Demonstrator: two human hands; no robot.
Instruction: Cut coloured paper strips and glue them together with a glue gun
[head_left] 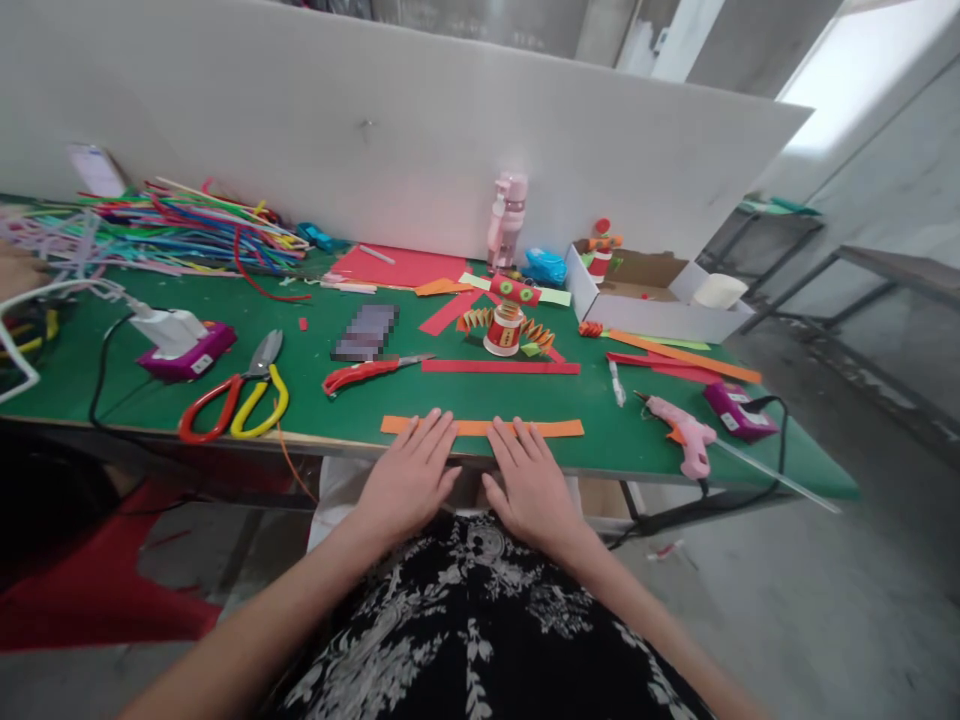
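Observation:
An orange paper strip (472,428) lies flat along the near edge of the green table. My left hand (416,465) rests with its fingertips on the strip's left part, fingers stretched out. On the right part lie the fingertips of my right hand (529,480), also flat and extended. Just beyond is a red paper strip (501,367), parallel to the orange one. Behind it stands a paper figure (504,328) with a red cup body, a red roll head with green eyes, and folded orange arms.
Left of my hands are scissors (259,385) and a red-handled knife (367,373). A pink glue gun (682,430) lies at right, its cord trailing. Behind are a white box (660,315), a pink bottle (510,220) and bundled pipe cleaners (202,230). Another person sits at left.

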